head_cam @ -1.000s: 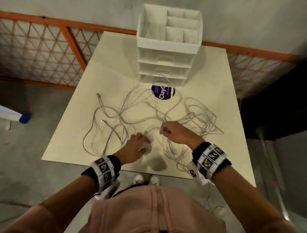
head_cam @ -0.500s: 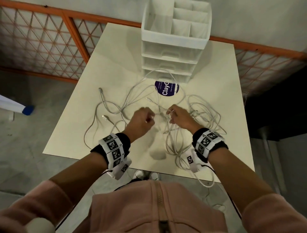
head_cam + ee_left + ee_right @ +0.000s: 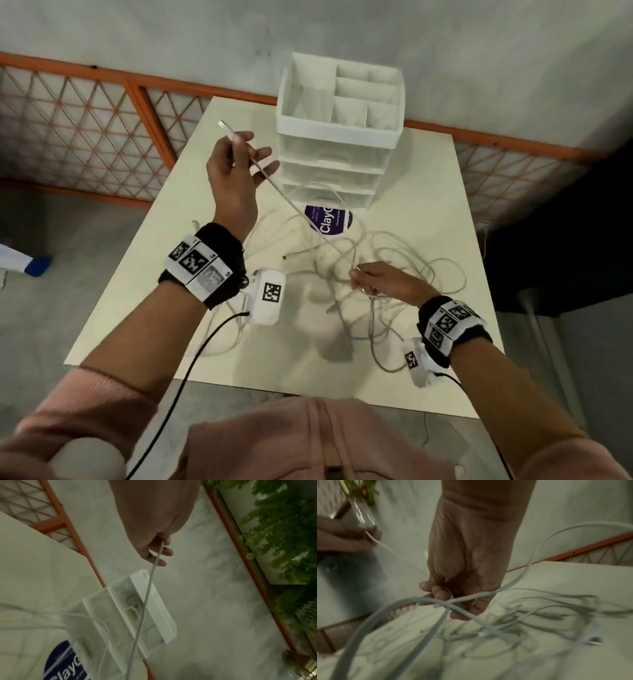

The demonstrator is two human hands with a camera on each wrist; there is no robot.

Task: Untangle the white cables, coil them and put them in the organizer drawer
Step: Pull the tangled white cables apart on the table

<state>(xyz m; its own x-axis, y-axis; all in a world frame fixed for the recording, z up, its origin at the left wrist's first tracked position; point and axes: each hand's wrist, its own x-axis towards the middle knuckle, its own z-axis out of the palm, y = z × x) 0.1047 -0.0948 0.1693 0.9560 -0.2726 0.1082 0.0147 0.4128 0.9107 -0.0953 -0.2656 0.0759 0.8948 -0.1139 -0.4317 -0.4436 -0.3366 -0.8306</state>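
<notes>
Several white cables (image 3: 394,270) lie tangled on the cream table (image 3: 428,192). My left hand (image 3: 236,164) is raised above the table and pinches one white cable (image 3: 291,202) near its plug end, which sticks up past the fingers. That cable runs taut down to my right hand (image 3: 373,279), which grips it low over the tangle. The left wrist view shows the cable (image 3: 147,591) leaving my fingers (image 3: 163,551). In the right wrist view my right hand's fingers (image 3: 440,592) curl round cable strands (image 3: 471,596). The white organizer (image 3: 337,137) with clear drawers stands at the table's back, its drawers closed.
A round purple sticker (image 3: 329,219) sits on the table in front of the organizer. An orange lattice railing (image 3: 102,126) runs behind and to the left of the table. Grey floor (image 3: 51,325) surrounds it, with a blue-and-white object (image 3: 24,262) at far left.
My left hand has lifted up and to the back left, drawing one cable end out of the tangle until it is taut. The right hand stays low on the pile.
</notes>
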